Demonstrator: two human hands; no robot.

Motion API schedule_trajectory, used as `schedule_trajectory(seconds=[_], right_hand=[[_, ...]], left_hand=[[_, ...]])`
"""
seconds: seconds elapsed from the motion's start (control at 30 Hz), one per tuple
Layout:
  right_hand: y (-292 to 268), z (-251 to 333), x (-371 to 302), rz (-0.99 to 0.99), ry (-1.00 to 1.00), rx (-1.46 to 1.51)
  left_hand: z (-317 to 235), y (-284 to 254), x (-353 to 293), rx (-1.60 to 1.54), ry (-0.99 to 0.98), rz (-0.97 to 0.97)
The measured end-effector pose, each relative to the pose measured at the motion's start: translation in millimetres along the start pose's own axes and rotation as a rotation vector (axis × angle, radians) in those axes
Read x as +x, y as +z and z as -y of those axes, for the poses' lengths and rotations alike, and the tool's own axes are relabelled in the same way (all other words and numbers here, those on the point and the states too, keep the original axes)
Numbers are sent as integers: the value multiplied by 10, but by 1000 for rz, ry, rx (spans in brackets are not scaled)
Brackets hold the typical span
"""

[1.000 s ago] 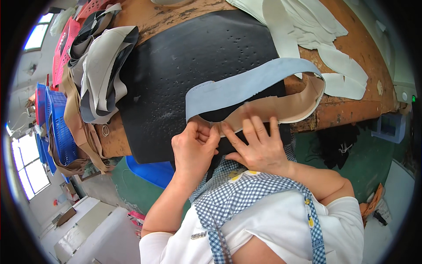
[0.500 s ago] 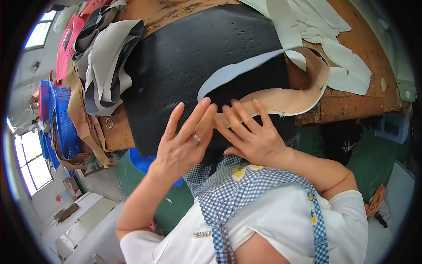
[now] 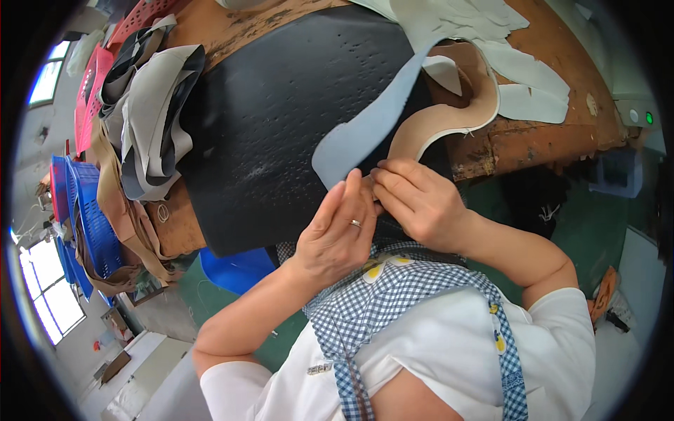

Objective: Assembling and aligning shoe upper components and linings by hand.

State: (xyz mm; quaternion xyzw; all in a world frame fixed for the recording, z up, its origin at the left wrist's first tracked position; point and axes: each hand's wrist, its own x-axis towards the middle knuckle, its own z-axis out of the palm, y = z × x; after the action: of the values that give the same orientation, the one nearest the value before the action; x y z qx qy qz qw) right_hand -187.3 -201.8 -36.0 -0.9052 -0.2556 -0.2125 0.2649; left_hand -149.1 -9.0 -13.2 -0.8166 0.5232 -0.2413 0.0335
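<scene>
At far left, bright windows with dark bars are set in a pale wall, and low white furniture stands below. Nearer, a pink perforated basket sits above a blue basket. Tan strips drape down beside them, next to a heap of grey strips on the left end of the surface, a worn, brown wooden top with dark scuffs. A small pale ring lies near that heap. A blue plastic container shows below the near edge.

A large black mat, pitted with small holes, covers the middle. The curved strip, blue-grey on one face and tan on the other, loops over the mat's right side and onto bare wood, its near end at the person's hands. The left grip, with a ring on one finger, has its fingers extended against that end; whether it pinches cannot be told. Just beside, the right grip clasps the strip's tan part.

Further right, overlapping pale pieces spread across the wood. Below lie a dark heap and green floor; at far right, a wall-side box shows a green light
</scene>
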Motion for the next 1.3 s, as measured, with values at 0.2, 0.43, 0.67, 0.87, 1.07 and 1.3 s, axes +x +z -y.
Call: schedule_trajectory(seconds=[0.2,0.43,0.67,0.87,1.07,1.3], right_hand=[[57,-25,-96,-39,15,-47],[54,-37,-69,-56,37,-18],[74,-102,7,-122,60,63],[0,-110,60,-96,124,100],[-50,-88,147,-44,161,164],[-6,-81,118,-51,161,158]], left_hand=[[422,-235,105,63,-48,358],[152,-359,-196,53,-313,610],[159,15,93,-534,-289,68],[2,16,94,-350,-193,40],[-34,12,125,-185,38,57],[-5,46,83,-225,67,55]])
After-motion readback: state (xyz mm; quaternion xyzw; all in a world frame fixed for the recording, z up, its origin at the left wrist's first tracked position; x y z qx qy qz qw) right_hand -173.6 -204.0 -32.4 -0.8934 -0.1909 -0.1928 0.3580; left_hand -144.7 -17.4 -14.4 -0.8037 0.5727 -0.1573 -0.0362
